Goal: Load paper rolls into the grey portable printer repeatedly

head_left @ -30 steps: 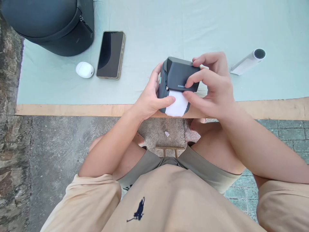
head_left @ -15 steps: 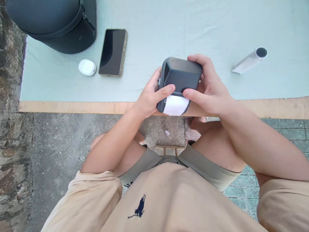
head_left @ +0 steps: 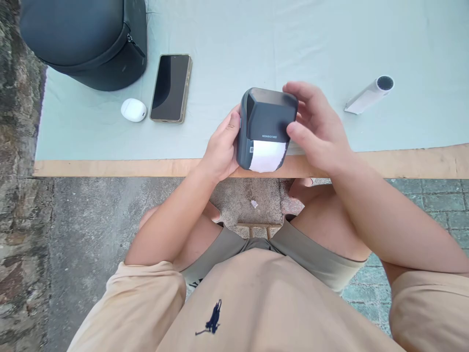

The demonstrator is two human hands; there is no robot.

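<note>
A dark, handheld label printer (head_left: 273, 115) is above the table's front edge, with a white label strip (head_left: 268, 155) hanging from its lower front. My left hand (head_left: 223, 144) grips it by the left side, thumb along the edge and the other fingers hidden behind or below. At the printer's right side, my right hand (head_left: 318, 124) is loosely spread. Its thumb tip and index fingertip are at the edge, slightly blurred; whether they still touch is hard to tell.
A phone (head_left: 170, 88) lies left on the pale cloth, beside a white earbud case (head_left: 134, 110). Behind them stands a black zippered bag (head_left: 91, 44). To the right, a white paper roll or tube (head_left: 370, 95) rests. A wooden table edge (head_left: 110, 167) runs in front.
My left thumb has moved off the printer's front to its left edge. My right thumb has come off the front, and the right hand has loosened at the side.
</note>
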